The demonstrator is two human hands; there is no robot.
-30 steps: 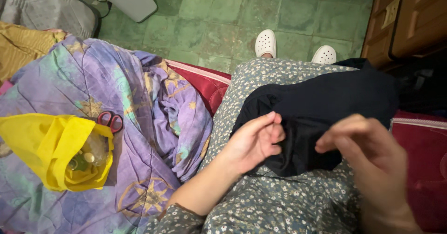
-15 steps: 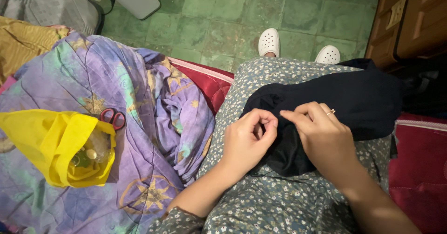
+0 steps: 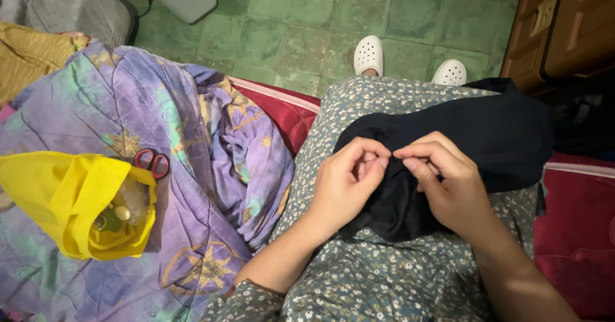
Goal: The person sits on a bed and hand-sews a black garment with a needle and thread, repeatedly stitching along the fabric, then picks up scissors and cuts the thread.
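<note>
1. A dark navy cloth [image 3: 487,136] is spread across the lap, over a grey floral dress [image 3: 384,277], with its near fold bunched under the hands.
2. The left hand [image 3: 349,184] is curled closed, and an edge of the cloth is pinched between thumb and forefinger.
3. The right hand [image 3: 445,184] is likewise closed, with the fingertips [image 3: 402,155] pressed to the same fold; the two hands are held almost touching.
4. Whether a needle or thread is gripped cannot be told.
5. A yellow bag [image 3: 61,200] is seen lying open on a purple patterned sheet [image 3: 192,143], well left of the hands.
6. Red-handled scissors [image 3: 154,162] are rested at the bag's rim.
7. White clogs [image 3: 368,54] are planted on the green tiled floor [image 3: 288,27].
</note>
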